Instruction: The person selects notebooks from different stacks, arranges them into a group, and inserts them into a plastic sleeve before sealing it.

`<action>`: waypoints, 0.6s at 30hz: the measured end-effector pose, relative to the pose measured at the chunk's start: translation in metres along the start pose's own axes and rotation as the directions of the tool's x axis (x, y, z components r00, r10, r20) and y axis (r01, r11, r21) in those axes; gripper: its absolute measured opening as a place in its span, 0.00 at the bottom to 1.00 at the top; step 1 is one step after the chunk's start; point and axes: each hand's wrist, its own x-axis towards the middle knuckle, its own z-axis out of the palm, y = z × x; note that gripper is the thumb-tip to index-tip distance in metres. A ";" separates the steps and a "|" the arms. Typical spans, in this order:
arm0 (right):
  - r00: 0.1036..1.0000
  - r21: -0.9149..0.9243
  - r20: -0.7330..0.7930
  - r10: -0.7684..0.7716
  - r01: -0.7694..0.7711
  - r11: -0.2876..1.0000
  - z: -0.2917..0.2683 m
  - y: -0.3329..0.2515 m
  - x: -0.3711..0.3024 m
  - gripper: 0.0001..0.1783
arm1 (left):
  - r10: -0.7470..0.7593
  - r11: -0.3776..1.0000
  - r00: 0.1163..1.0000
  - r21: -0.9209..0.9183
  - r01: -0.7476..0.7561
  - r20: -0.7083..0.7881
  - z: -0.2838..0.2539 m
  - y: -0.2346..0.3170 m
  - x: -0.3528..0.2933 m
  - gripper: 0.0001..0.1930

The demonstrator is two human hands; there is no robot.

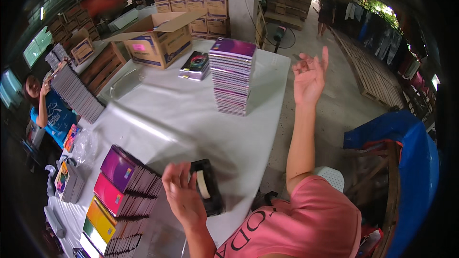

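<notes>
My left hand [184, 193] is over the near part of the table, its fingers loosely bent and apart, with nothing visible in it. Right beside its fingertips sits a black tape dispenser [217, 196] with a pale roll of tape; whether they touch, I cannot tell. My right hand [310, 79] is raised past the table's right edge, fingers spread and empty. A tall stack of purple spiral notebooks [232, 79] stands near the far right corner. Left of my left hand, several stacks of spiral notebooks [112, 196] with purple, pink, yellow and green covers stand in a row.
A white-covered table [191, 129] bears a small notebook pile [195, 66] and an open carton [160, 43]. Across it, a person in blue [55, 119] holds a tall notebook stack [76, 91]. A blue tarp [416, 162] hangs right. Someone walks away [327, 12] down the aisle.
</notes>
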 end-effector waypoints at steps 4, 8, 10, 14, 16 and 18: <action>0.980 -0.283 -0.030 0.198 -0.198 0.938 -0.112 0.049 0.032 0.42 | -0.251 0.928 0.967 -0.292 0.232 -0.030 0.072 -0.054 0.056 0.33; 0.818 -0.729 -0.033 0.575 -0.413 0.545 -0.185 0.140 0.001 0.65 | -0.382 0.924 0.843 -0.133 0.359 -0.379 0.075 -0.181 0.126 0.54; 0.753 -0.804 0.090 0.652 -0.331 0.494 -0.204 0.179 -0.021 0.72 | -0.491 0.867 0.737 -0.180 0.464 -0.465 0.055 -0.247 0.161 0.62; 0.751 -0.885 0.343 0.564 0.056 0.463 -0.248 0.258 -0.050 0.80 | -0.469 0.883 0.819 -0.211 0.420 -0.331 0.013 -0.330 0.206 0.63; 0.714 -0.859 0.378 0.589 0.034 0.510 -0.250 0.271 -0.066 0.83 | -0.472 0.878 0.842 -0.223 0.424 -0.260 -0.006 -0.357 0.219 0.62; 0.672 -0.744 0.475 0.568 -0.038 0.667 -0.231 0.257 -0.071 0.82 | -0.463 0.844 0.886 -0.317 0.433 -0.025 -0.021 -0.369 0.230 0.57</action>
